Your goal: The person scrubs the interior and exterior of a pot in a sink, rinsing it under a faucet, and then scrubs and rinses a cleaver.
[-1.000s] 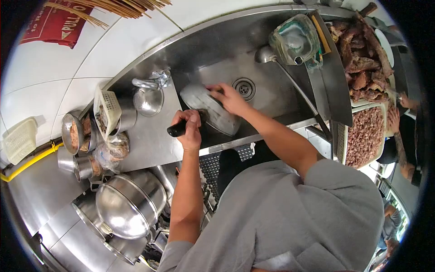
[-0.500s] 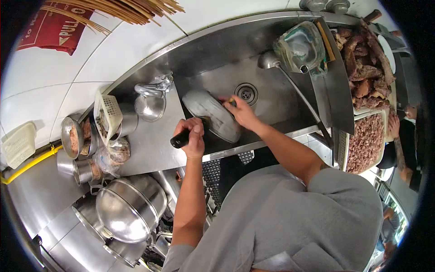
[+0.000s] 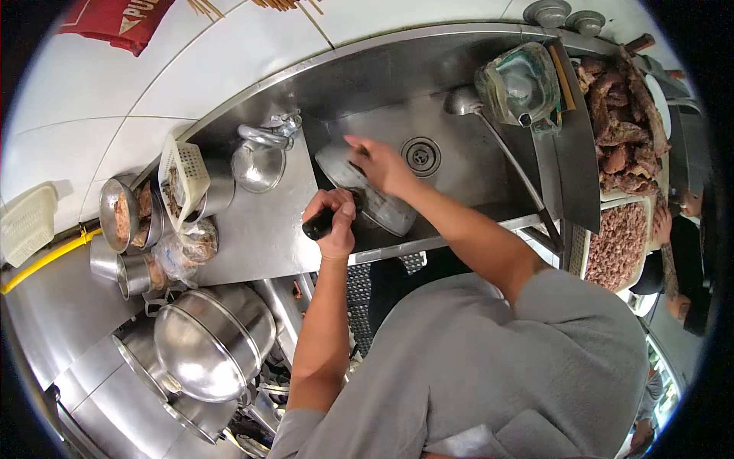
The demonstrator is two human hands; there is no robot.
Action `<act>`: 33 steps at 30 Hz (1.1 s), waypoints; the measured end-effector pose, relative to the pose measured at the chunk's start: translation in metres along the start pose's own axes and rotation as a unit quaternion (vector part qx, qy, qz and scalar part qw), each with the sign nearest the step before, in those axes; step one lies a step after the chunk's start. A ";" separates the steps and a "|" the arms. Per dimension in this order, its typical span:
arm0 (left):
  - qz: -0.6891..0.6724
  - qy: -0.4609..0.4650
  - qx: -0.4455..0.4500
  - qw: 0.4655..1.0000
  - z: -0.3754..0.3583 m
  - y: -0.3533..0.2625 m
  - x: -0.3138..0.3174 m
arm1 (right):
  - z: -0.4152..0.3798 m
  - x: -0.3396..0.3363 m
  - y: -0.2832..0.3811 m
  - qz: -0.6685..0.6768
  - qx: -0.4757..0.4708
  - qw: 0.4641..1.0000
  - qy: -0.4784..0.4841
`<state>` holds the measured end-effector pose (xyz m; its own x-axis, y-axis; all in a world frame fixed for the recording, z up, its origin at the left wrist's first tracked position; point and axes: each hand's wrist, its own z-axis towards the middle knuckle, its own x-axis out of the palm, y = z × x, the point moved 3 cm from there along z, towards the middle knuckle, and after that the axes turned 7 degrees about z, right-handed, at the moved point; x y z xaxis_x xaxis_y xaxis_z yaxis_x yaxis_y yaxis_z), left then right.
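Note:
My left hand (image 3: 332,223) is wrapped round the black handle of a grey metal pan (image 3: 391,211), which is tilted over the near left part of the sink. Bent over the pan's surface is my right hand (image 3: 376,164), its fingers curled and slightly blurred. Something small and dark shows at those fingers, but I cannot make out what it is. The hand covers part of the pan. Right of the pan, the drain (image 3: 420,156) shows in the floor of the steel sink (image 3: 466,180).
A long-handled ladle (image 3: 508,157) leans across the sink's right side, near a plastic-wrapped container (image 3: 521,88). Trays of cooked meat (image 3: 623,126) and chopped meat (image 3: 614,245) stand at right, by another person's hand (image 3: 661,226). Left are a white basket (image 3: 183,180) and large steel pots (image 3: 202,352).
My right hand has moved left and up across the pan. My left hand still grips the handle. The whole view has shifted slightly.

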<state>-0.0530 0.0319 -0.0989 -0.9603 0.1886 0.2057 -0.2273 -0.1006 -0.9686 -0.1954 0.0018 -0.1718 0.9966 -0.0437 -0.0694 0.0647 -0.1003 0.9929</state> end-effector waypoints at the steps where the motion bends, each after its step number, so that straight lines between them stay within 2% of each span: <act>1: 0.001 -0.003 0.001 1.000 0.000 -0.002 0.001 | 0.022 0.006 -0.003 -0.030 -0.034 0.999 0.013; 3: -0.009 0.003 -0.029 1.000 0.001 -0.006 0.002 | 0.012 0.009 -0.001 -0.038 -0.045 0.998 0.028; 6: -0.006 0.006 -0.010 1.000 0.002 -0.006 0.001 | -0.033 0.000 0.013 -0.091 -0.098 0.991 0.007; 8: 0.000 0.013 -0.012 1.000 0.001 -0.005 0.001 | -0.045 0.001 0.013 -0.110 -0.199 0.973 -0.029; 9: 0.015 0.016 -0.014 1.000 0.001 -0.004 0.001 | -0.034 0.005 0.019 -0.107 -0.195 0.975 -0.028; 11: 0.023 0.018 -0.011 1.000 -0.001 0.000 -0.002 | 0.017 0.021 0.035 -0.145 -0.093 0.968 0.183; 15: -0.022 0.003 -0.034 0.999 -0.002 -0.004 -0.002 | 0.010 0.021 0.022 -0.137 -0.145 0.960 0.195; 17: -0.027 -0.001 -0.022 0.999 0.004 -0.002 0.000 | -0.013 -0.002 0.020 -0.085 -0.167 0.972 0.145; 18: -0.023 0.000 -0.008 1.000 0.004 -0.001 0.001 | -0.009 0.001 0.015 -0.089 -0.208 0.965 0.135; 19: -0.017 0.003 -0.002 1.000 -0.002 -0.001 0.000 | 0.003 0.008 0.008 -0.085 -0.201 0.967 0.134; 21: 0.001 0.002 -0.010 1.000 -0.005 0.000 0.000 | 0.037 0.035 0.016 -0.172 -0.201 0.920 0.290; 22: 0.012 0.005 -0.009 1.000 -0.004 0.000 0.000 | 0.037 0.035 0.036 -0.196 -0.144 0.917 0.317; 23: 0.024 0.010 -0.007 1.000 -0.003 -0.001 -0.001 | 0.031 0.033 0.035 -0.196 -0.145 0.918 0.314; 25: 0.017 0.010 -0.010 1.000 -0.004 -0.007 0.002 | 0.010 0.017 0.030 -0.112 -0.194 0.954 0.197; 27: 0.016 -0.008 -0.014 1.000 -0.003 -0.007 0.004 | -0.042 0.005 0.016 -0.060 -0.089 0.994 0.007; 28: 0.014 -0.006 -0.013 1.000 -0.001 -0.005 0.004 | -0.055 0.010 0.013 -0.061 -0.090 0.994 0.005; 30: 0.013 0.002 0.016 1.000 -0.003 -0.003 0.004 | -0.075 0.009 0.024 -0.108 -0.210 0.963 -0.132; 31: 0.014 0.004 0.014 1.000 -0.005 -0.002 0.003 | -0.067 0.007 0.024 -0.107 -0.209 0.963 -0.134; 32: 0.024 0.005 0.012 1.000 -0.006 -0.003 0.005 | -0.041 0.007 0.037 -0.051 -0.079 0.995 -0.031; 33: 0.034 0.007 0.009 0.999 -0.006 -0.003 0.006 | -0.016 0.010 0.040 0.007 0.053 0.996 0.072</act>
<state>-0.0574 0.0395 -0.0954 -0.9711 0.1947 0.1382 -0.1653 -0.1310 -0.9775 -0.1816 0.0130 -0.1312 0.9948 0.0964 -0.0331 0.0524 -0.2050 0.9774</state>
